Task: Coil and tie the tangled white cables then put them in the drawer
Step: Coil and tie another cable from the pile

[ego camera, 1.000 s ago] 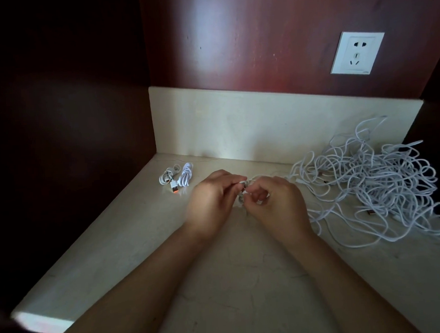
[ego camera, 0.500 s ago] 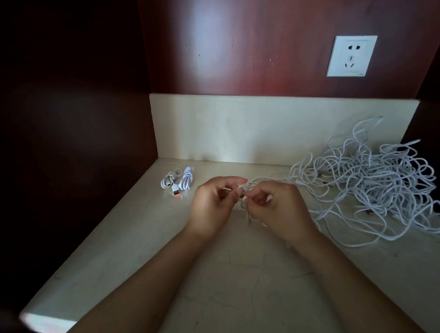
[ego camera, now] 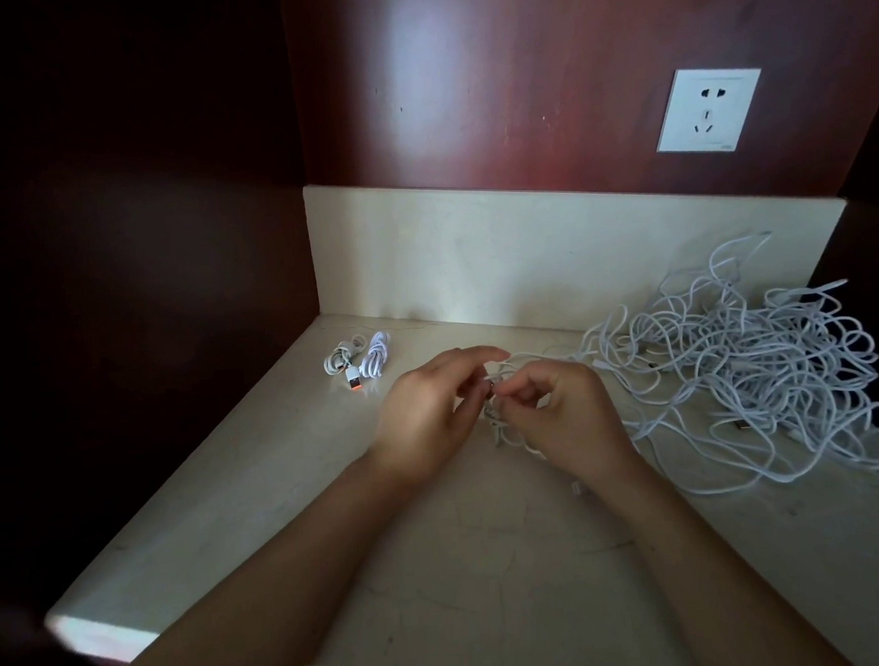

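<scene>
Left hand (ego camera: 426,417) and right hand (ego camera: 570,420) met fingertip to fingertip, both pinching a small cable bundle (ego camera: 498,428) just above the counter (ego camera: 441,564); left index stuck out straight over it, right fingers curled. A strand ran from the bundle right into the big tangle (ego camera: 748,365) heaped on the counter's right side, reaching the backsplash (ego camera: 525,255). Two coiled cables (ego camera: 359,359) lay in the far left corner, well apart from the hands. Socket (ego camera: 708,109) on the wood wall above the tangle.

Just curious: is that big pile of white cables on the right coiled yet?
No, tangled: the cable pile sprawls in loose, crossing loops.
</scene>
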`<state>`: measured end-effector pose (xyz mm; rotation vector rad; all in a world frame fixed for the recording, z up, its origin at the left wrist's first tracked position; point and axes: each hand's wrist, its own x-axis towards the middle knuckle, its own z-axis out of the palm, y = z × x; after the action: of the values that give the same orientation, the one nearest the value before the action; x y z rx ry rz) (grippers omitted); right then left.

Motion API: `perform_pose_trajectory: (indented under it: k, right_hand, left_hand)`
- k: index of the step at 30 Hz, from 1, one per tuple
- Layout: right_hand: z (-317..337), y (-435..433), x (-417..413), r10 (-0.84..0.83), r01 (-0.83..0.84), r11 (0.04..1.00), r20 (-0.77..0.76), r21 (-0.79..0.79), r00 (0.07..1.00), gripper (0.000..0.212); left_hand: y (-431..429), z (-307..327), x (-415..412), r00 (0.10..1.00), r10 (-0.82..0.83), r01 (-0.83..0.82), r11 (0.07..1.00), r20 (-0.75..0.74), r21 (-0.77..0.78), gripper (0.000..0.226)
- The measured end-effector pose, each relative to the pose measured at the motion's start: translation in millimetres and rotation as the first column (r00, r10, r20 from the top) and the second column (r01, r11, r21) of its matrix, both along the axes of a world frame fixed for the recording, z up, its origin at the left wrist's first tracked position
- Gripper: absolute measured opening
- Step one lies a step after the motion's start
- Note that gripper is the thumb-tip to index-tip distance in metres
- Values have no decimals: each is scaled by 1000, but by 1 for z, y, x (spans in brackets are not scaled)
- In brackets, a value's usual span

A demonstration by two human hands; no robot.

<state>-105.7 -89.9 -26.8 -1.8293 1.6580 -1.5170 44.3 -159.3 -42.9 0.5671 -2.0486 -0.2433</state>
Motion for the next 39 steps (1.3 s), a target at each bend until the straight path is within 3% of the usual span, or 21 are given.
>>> perform_pose_trajectory:
  k: [2, 4, 9, 14, 17, 21, 24, 27, 30, 35, 39]
  right_hand:
    - [1, 0, -2, 24, -24, 1000, -3, 9, 1000, 18]
    - [2, 1, -4, 33, -33, 999, 2, 33, 999, 19]
    - [-7, -1, -6, -73, 70, 996, 53, 55, 996, 24]
    - [-7, -1, -4, -55, 38, 997, 266, 69, 962, 25]
    - [-4, -1, -5, -17, -15, 997, 389, 78, 921, 16]
    - [4, 2, -5, 36, -72, 996, 555, 43, 831, 13]
    - [3, 0, -3, 33, -54, 998, 564, 20, 825, 11]
    - [1, -3, 0, 52, -66, 998, 572, 4, 819, 11]
    - [0, -4, 0, 41, -52, 999, 500, 8, 865, 15]
    - [-3, -6, -4, 94, -133, 990, 477, 48, 874, 21]
    - [-6, -8, -3, 76, -78, 997, 485, -17, 871, 19]
  left_hand:
    - [2, -1, -5, 994, -36, 59, 972, -101, 226, 35]
    - [2, -1, -7, 989, -52, 96, 938, -138, 334, 37]
    - [4, -2, -8, 995, -104, 100, 978, 9, 183, 45]
    - [2, -1, -8, 993, -110, 107, 993, 53, 55, 52]
    - [5, -1, -7, 990, -140, 139, 983, 5, 123, 54]
    - [11, -3, -16, 953, -223, 281, 907, -207, 314, 73]
    - [4, -6, -17, 949, -185, 281, 865, -256, 416, 68]
    - [-1, -9, -15, 922, -235, 370, 773, -309, 515, 43]
    - [-4, -6, -12, 910, -246, 398, 742, -333, 539, 30]
    - [-7, -2, -7, 899, -272, 428, 719, -344, 548, 36]
    - [-10, 1, -4, 900, -320, 434, 715, -294, 549, 38]
